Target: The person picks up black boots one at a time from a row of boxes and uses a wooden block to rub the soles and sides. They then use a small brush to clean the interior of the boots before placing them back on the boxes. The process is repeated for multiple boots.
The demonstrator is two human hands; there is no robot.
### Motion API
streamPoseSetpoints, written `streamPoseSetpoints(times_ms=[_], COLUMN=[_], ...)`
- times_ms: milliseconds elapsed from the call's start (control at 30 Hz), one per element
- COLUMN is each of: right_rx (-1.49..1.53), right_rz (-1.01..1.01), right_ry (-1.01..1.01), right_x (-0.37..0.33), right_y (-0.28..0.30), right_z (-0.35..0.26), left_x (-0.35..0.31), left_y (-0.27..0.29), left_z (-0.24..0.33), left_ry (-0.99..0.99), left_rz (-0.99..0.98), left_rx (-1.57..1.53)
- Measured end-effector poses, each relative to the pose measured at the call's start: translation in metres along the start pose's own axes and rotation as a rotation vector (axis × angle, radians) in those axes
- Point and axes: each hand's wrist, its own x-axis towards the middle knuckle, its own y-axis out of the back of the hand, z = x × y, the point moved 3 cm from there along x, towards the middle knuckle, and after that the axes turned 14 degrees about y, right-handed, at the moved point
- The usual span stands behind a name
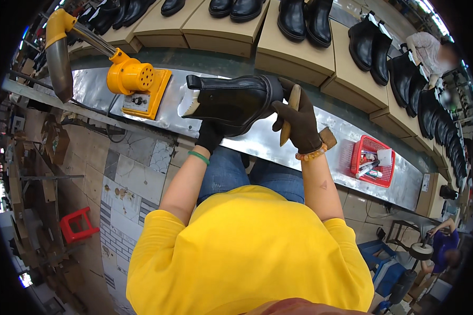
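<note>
A black ankle boot (228, 102) lies on its side in front of me above the metal bench, its opening to the left with white paper showing inside. My left hand (210, 136), in a dark glove, holds the boot from below; most of its fingers are hidden behind it. At the sole end on the right is my right hand (305, 121), in a brown glove. Its thumb and fingers close round a pointed tan wooden stick (290, 118), held upright close to the boot. A small wooden block (328, 138) shows beside my right wrist.
A yellow machine with a bent metal nozzle (134, 79) stands on the bench (320, 157) at left. A red basket (373, 160) of tubes sits at right. Black boots (305, 21) stand on cardboard boxes (294, 58) along the far side. A red stool (79, 224) is on the floor; two people are at the right.
</note>
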Motion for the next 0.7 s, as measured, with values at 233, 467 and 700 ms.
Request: streamPoseSetpoints(times_ms=[233, 467, 700], right_rx=[0.036, 0.045, 0.084], right_rz=[-0.004, 0.028, 0.087], right_ry=[-0.01, -0.016, -0.011], right_x=[-0.002, -0.001, 0.005], right_y=[0.003, 0.011, 0.014], right_z=[0.004, 0.016, 0.024], left_x=[0.004, 0.004, -0.025], left_y=[0.004, 0.022, 0.016], left_z=[-0.012, -0.032, 0.006], left_ry=[0.214, -0.033, 0.202], left_rz=[-0.054, -0.026, -0.083], left_rx=[-0.585, 0.018, 0.564])
